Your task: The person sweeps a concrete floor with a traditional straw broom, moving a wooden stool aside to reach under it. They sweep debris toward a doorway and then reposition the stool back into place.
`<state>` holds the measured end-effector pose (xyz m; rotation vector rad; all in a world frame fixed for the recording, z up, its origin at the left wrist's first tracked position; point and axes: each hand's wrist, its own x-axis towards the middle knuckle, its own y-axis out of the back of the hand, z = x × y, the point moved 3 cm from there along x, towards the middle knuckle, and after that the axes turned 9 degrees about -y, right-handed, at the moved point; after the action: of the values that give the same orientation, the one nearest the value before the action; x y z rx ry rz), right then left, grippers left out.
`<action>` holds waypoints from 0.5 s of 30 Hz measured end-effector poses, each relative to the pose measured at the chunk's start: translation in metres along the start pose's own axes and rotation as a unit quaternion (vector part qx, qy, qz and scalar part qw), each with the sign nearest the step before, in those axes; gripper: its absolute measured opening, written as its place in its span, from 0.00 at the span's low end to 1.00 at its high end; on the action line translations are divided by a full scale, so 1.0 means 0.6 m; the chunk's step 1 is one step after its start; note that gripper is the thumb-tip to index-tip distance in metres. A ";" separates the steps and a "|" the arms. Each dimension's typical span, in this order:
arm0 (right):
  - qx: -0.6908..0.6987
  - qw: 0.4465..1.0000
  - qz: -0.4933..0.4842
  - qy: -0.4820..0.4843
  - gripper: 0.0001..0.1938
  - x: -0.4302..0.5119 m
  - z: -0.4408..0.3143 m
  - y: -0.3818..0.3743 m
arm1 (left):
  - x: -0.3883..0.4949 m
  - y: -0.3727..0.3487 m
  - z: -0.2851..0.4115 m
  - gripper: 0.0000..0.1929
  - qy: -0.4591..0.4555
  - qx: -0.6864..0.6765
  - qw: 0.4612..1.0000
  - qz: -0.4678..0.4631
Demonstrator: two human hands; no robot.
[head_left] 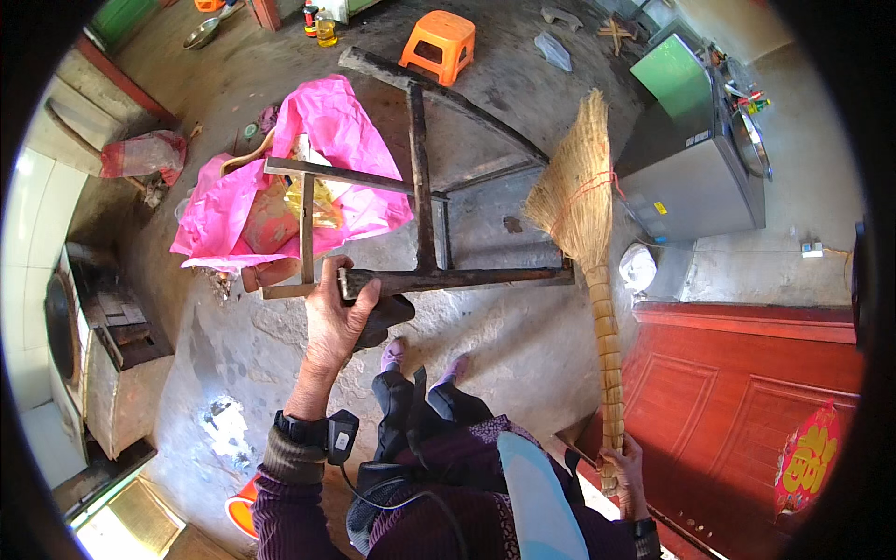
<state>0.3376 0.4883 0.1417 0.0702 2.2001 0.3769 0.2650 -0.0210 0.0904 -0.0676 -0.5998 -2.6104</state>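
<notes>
My left hand [336, 315] grips the near end of a dark wooden frame [476, 281], a stool or bench with long bars and crosspieces. The frame is tilted over the floor, stretching away and to the right. A straw broom [586, 203] is in my right hand [626, 472], held low on its bound handle with the bristles pointing away from me. Red string is tied around the bristles, which overlap the frame's right end. Behind the frame's left part is a bright pink plastic sheet or bag [371, 161], with yellow and reddish items partly hidden in it.
An orange plastic stool [439, 43] stands ahead, with bottles [325, 28] to its left. To the right are a grey fridge-like cabinet [689, 185] and a red panelled door [742, 399]. A stove-like unit [126, 392] stands left. Behind me on the left sits an orange bucket [241, 509].
</notes>
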 end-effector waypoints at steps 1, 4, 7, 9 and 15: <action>0.009 1.000 0.004 -0.002 0.14 0.000 0.003 -0.002 | -0.001 0.001 -0.003 0.23 0.013 -0.005 1.000 -0.002; 0.045 0.999 0.002 0.001 0.15 0.007 0.009 -0.010 | -0.002 0.007 -0.002 0.23 0.008 -0.001 1.000 0.002; 0.059 0.998 0.001 -0.009 0.15 0.017 0.011 -0.014 | -0.001 0.009 0.003 0.23 0.002 0.017 1.000 -0.003; 0.045 0.999 0.003 -0.015 0.15 0.022 0.013 -0.015 | 0.000 0.007 0.007 0.23 0.000 0.017 1.000 -0.007; 0.005 0.999 -0.020 -0.035 0.14 0.015 0.030 -0.024 | -0.001 -0.007 0.018 0.24 0.002 0.004 0.999 -0.036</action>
<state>0.3471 0.4808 0.1203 0.0429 2.1314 0.3359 0.2632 -0.0130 0.0985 -0.0391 -0.6233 -2.6764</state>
